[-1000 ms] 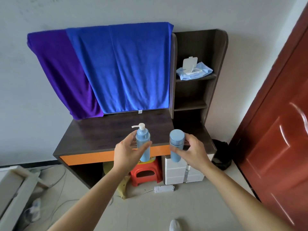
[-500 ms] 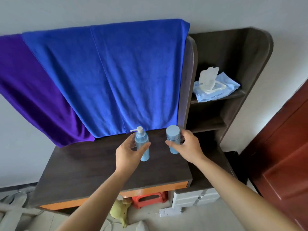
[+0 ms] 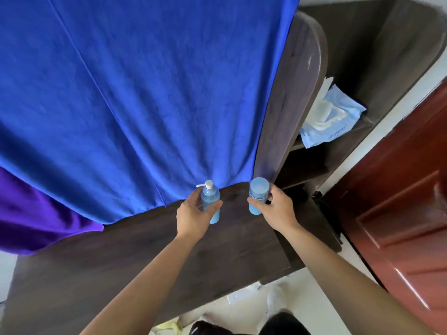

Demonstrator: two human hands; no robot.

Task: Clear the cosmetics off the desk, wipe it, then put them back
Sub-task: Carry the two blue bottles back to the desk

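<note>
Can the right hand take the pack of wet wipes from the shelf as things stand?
Probably not yet: the right hand grips the capped blue bottle. The way itself looks free, since the shelf unit is open in front and nothing stands before the wipes pack.

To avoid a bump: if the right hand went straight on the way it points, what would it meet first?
Probably the blue towel hanging at the back of the desk, near the shelf's side panel; the capped bottle in the right hand would touch first. Depth unclear.
</note>
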